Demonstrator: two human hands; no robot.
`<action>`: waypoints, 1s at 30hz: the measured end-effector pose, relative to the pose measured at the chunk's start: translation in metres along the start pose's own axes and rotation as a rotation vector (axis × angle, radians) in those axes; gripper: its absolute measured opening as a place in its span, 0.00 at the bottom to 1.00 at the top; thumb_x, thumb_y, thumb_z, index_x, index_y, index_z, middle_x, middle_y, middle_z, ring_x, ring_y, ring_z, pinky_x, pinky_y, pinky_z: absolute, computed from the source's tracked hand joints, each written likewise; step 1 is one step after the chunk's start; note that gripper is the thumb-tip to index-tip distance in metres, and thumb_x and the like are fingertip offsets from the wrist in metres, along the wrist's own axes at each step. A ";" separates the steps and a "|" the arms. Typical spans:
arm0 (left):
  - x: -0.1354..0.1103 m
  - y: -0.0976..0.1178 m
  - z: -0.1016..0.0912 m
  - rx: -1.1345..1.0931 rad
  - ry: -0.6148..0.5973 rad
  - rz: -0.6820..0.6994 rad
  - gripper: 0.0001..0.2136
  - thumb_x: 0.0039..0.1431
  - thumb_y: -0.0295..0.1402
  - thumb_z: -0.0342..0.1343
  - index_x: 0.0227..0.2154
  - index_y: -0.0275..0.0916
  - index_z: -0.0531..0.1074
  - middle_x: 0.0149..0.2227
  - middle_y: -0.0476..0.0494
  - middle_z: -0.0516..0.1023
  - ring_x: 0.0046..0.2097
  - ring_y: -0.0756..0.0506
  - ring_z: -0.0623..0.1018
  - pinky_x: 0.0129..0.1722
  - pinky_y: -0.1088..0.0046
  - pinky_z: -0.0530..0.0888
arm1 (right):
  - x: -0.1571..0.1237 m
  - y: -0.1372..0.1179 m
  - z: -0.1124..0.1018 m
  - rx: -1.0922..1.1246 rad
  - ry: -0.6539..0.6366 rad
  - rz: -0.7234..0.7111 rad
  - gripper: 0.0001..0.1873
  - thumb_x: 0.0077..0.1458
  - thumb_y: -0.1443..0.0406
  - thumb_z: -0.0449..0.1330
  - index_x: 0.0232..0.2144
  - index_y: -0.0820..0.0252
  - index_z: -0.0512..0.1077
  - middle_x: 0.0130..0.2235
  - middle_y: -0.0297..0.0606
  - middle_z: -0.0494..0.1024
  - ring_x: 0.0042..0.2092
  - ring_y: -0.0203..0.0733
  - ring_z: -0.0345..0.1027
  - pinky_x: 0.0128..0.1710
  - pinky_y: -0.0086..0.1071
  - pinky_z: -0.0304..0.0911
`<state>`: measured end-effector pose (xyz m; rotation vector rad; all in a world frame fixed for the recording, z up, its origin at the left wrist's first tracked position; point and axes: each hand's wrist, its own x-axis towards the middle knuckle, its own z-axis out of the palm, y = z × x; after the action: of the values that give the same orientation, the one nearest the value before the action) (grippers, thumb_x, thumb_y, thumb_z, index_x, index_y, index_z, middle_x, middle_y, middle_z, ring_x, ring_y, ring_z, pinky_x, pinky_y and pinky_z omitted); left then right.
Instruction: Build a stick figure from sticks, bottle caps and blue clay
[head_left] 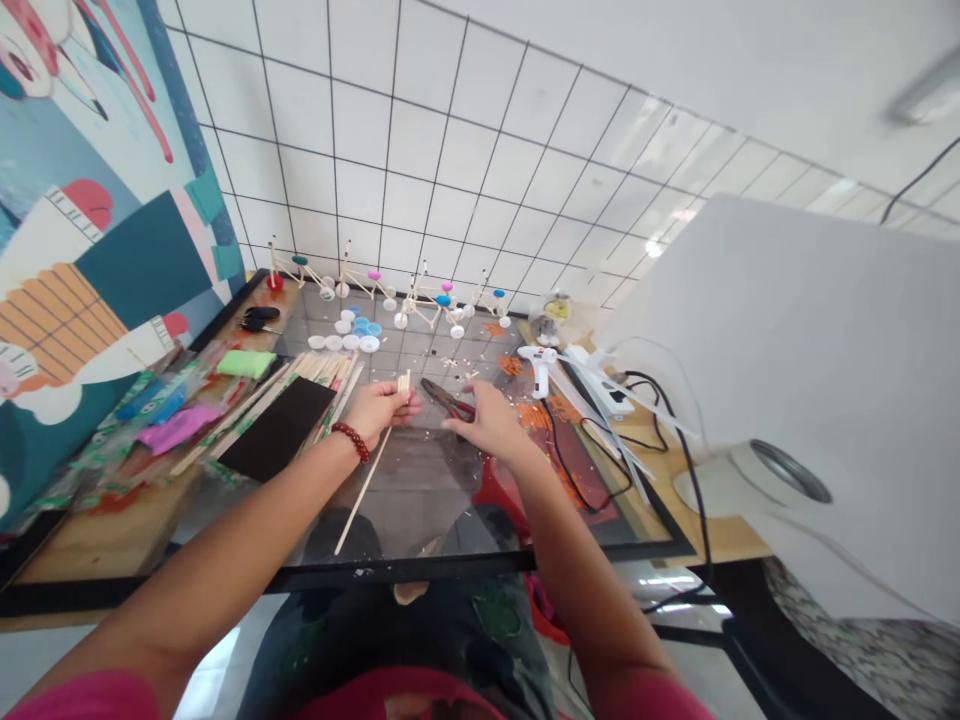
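Observation:
My left hand (382,408), with a red bead bracelet at its wrist, pinches a small bundle of short wooden sticks (403,383), their ends level with each other. A long thin wooden stick (364,490) runs from under this hand toward the table's front edge; whether the hand holds it too is hidden. To the right, my right hand (491,418) is curled around the red handles of a pair of pliers (442,396). The dark jaws point left, toward the bundle. Part of the handles is hidden under the palm.
Stick models with bottle-cap wheels (442,300) stand along the tiled wall, near loose caps (345,342). A white glue gun (538,368) and power strip (600,380) lie right, with cables. On the left are a black sheet (279,428), wooden sticks and clay packets (180,428).

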<state>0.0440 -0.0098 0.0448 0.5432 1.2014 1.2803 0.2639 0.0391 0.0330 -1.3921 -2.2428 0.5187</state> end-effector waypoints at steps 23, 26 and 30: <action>0.011 0.009 -0.013 -0.034 -0.050 -0.067 0.08 0.56 0.16 0.71 0.31 0.32 0.79 0.33 0.39 0.87 0.31 0.47 0.87 0.33 0.77 0.83 | -0.019 -0.025 -0.020 1.307 -0.591 0.459 0.23 0.37 0.70 0.63 0.41 0.52 0.73 0.41 0.37 0.85 0.49 0.51 0.84 0.52 0.51 0.79; 0.014 0.009 -0.015 -0.031 -0.066 -0.088 0.09 0.54 0.16 0.73 0.32 0.31 0.79 0.32 0.37 0.87 0.31 0.46 0.87 0.33 0.76 0.83 | -0.019 -0.026 -0.021 1.284 -0.575 0.482 0.27 0.35 0.72 0.62 0.42 0.52 0.75 0.43 0.38 0.86 0.50 0.51 0.83 0.48 0.47 0.80; 0.015 0.010 -0.017 -0.013 -0.093 -0.115 0.09 0.53 0.15 0.72 0.31 0.31 0.80 0.30 0.37 0.86 0.29 0.45 0.86 0.30 0.76 0.83 | -0.014 -0.023 -0.021 1.148 -0.474 0.447 0.26 0.31 0.73 0.61 0.38 0.54 0.79 0.41 0.37 0.85 0.43 0.45 0.80 0.32 0.30 0.74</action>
<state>0.0222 0.0022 0.0418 0.5119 1.1303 1.1522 0.2640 0.0183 0.0607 -1.1195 -1.3394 2.0361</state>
